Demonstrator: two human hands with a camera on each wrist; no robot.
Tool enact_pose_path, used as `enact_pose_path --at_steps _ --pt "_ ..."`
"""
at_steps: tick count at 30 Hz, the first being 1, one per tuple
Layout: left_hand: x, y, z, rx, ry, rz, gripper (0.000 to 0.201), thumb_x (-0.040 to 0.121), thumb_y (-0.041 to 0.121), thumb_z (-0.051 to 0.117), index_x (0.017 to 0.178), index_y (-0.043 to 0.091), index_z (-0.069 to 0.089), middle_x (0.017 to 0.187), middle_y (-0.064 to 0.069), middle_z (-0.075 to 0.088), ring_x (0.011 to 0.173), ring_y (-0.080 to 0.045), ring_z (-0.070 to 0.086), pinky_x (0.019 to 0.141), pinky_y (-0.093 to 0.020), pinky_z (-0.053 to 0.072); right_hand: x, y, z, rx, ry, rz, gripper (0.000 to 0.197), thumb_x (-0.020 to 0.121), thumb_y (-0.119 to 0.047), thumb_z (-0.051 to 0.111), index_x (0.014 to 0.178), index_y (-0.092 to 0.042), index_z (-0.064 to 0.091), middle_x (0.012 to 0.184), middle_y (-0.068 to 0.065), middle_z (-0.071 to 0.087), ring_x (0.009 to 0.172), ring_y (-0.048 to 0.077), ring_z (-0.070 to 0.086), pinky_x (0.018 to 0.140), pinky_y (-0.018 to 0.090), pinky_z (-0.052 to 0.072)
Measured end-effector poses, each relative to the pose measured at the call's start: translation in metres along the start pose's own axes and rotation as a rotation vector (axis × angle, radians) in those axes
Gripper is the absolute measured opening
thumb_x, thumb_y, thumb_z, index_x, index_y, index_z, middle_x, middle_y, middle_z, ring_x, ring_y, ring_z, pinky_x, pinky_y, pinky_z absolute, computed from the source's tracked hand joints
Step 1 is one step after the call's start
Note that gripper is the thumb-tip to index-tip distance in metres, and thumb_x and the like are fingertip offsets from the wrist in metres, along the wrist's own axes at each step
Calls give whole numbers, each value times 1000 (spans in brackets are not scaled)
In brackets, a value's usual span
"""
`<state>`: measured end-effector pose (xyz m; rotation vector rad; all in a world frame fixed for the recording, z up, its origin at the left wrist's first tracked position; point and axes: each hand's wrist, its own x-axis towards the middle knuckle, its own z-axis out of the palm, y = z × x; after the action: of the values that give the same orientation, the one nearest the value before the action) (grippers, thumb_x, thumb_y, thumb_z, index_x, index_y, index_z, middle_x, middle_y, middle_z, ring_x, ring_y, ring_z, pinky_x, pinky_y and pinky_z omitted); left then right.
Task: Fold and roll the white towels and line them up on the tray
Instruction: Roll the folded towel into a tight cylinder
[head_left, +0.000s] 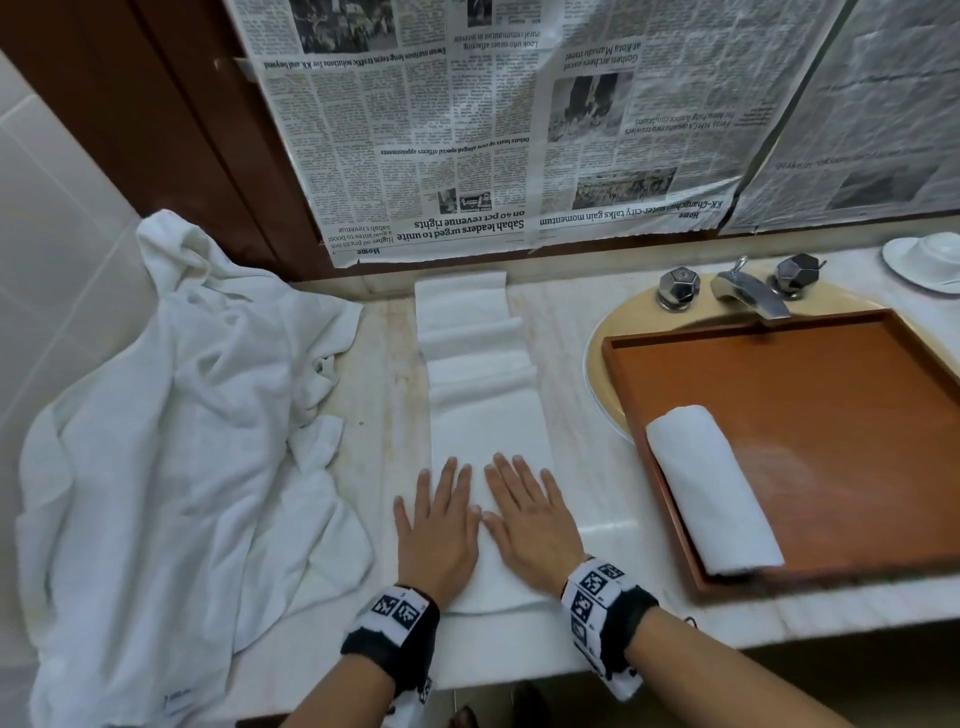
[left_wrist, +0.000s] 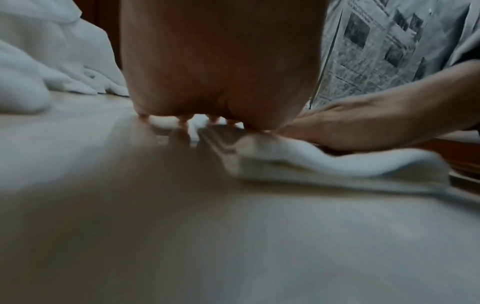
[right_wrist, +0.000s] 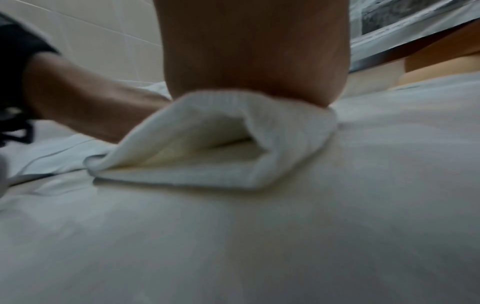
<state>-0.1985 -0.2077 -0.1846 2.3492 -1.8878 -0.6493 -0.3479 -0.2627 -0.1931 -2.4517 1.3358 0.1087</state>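
Both palms flat on the folded towel (head_left: 485, 415).
The left hand (head_left: 439, 525) and right hand (head_left: 530, 519), fingers straight, press its near end on the counter (head_left: 582, 332); a rolled towel (head_left: 711, 488) lies in the tray (head_left: 831, 415).

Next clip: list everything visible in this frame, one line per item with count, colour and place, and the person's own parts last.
folded towel: 1, white, long strip on the counter, centre
rolled towel: 1, white, at the tray's left edge
tray: 1, orange-brown, over the sink on the right
unfolded towels: heap, count unclear, white, left of the counter
counter: 1, pale marble
faucet: 1 spout with 2 knobs, metal, behind the tray
dish: 1, white, far right corner
newspaper: several sheets, grey print, covering the wall behind
wristbands: 2, black and white, one per wrist
left hand: flat on the folded towel's near end
right hand: flat beside it, same towel
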Motion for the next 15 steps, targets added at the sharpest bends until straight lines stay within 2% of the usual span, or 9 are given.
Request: enact_pose_path --at_steps 3,5,7,9,11,13,15 --pt "-3 -17 3 18 12 -12 67 90 56 -13 155 40 -15 159 23 -22 151 -13 -16 120 -51 -6 -2 16 -4 -9 -4 13 73 95 -57 -8 158 -23 3 164 -8 -7 152 13 -5 121 42 -2" --pt "0 -25 -2 3 6 -53 59 99 53 -4 154 39 -18 157 23 -25 151 -14 -18 121 -53 -7 0 27 -8 -6 6 64 77 89 -62 -17 157 -25 -8 161 -13 -19 150 10 -15 123 43 -4" --pt "-2 -30 -7 -20 -17 -72 58 104 48 7 155 35 -19 157 22 -27 151 -17 -20 121 -53 -7 -2 30 -14 -7 7 148 79 88 -61 -19 158 -25 -8 162 -12 -18 151 11 -13 122 42 -6" --pt "-13 -31 -8 -59 -5 -62 58 105 48 8 155 35 -16 159 19 -24 152 -18 -18 121 -53 -8 -12 23 -15 -4 33 210 81 86 -53 -17 159 -21 -2 165 -9 -10 152 14 -8 121 41 -5" --pt "-30 -28 -4 -75 38 -8 59 99 54 0 155 40 -13 161 20 -19 152 -17 -14 121 -53 -7 -30 8 -12 12 61 184 79 88 -51 -14 159 -20 1 165 -8 -6 152 14 -7 121 39 -8" --pt "-46 -24 6 -46 29 46 65 91 57 -9 155 44 -10 161 22 -17 152 -16 -15 120 -53 -7 -50 -8 -1 27 43 121 74 92 -51 -9 159 -22 0 164 -10 -9 152 12 -10 120 38 -12" --pt "-53 -24 15 -13 41 62 64 93 57 -6 155 45 -4 161 23 -16 152 -17 -14 119 -53 -9 -63 -15 13 27 49 106 68 97 -52 -2 159 -25 1 163 -13 -9 152 12 -10 120 38 -12"
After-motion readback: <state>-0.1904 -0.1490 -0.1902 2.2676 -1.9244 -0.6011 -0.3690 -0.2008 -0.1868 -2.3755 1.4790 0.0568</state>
